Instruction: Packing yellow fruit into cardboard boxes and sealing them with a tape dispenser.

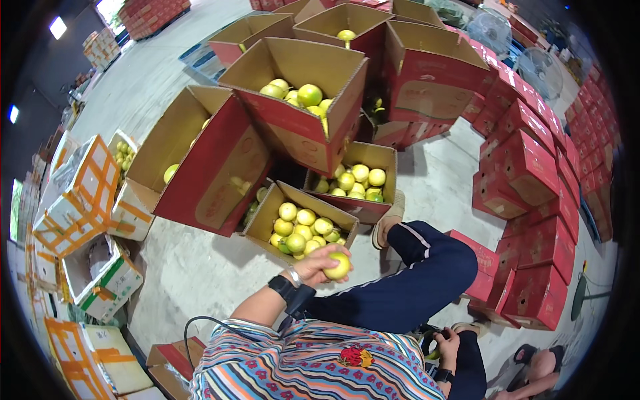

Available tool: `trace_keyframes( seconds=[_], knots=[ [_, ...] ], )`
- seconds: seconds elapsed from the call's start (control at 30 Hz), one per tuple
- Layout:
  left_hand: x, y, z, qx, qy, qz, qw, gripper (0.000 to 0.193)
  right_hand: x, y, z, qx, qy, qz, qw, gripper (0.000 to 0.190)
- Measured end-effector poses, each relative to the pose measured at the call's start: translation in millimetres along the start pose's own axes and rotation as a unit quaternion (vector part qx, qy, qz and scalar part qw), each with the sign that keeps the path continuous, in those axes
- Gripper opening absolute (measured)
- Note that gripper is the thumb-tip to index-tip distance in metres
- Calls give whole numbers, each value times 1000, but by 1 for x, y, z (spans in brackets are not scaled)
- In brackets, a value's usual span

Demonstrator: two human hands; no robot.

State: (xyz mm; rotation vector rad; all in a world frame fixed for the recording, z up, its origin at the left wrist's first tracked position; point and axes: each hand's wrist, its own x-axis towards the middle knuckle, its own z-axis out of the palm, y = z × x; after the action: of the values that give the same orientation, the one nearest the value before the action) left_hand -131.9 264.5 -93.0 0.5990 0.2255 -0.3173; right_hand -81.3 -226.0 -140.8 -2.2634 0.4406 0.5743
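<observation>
My left hand [316,266] holds one round yellow fruit [337,266] in its fingers, above the near edge of an open cardboard box [312,202]. Inside that box lies a heap of round fruit [303,231], mostly yellow with a few greener ones. Just behind it, a second small box [393,175] holds more of the same fruit [360,173]. My right hand [447,345] is low beside my thigh, its fingers bent near a dark object [428,341]. A bit of green shows under those fingers, but what the hand grips is unclear.
Taller red cartons [210,175] stand open ahead, one carton [300,125] with fruit inside. Closed red cartons [530,170] are stacked along the right. Taped white foam boxes [75,190] line the left. Fans [539,75] stand far right. Another person's arm [535,387] shows lower right.
</observation>
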Motion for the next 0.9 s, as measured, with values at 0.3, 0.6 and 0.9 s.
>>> trace_keyframes(
  seconds=[0.3, 0.6, 0.9],
  knots=[
    [12, 0, -31, 15, 270, 54, 961, 31, 3, -5, 5, 34, -20, 34, 999, 59],
    [-3, 68, -108, 584, 473, -21, 659, 30, 7, 1, 10, 11, -30, 27, 999, 55],
    [34, 59, -118, 779, 127, -396, 469, 43, 5, 3, 12, 28, -37, 24, 999, 49]
  ],
)
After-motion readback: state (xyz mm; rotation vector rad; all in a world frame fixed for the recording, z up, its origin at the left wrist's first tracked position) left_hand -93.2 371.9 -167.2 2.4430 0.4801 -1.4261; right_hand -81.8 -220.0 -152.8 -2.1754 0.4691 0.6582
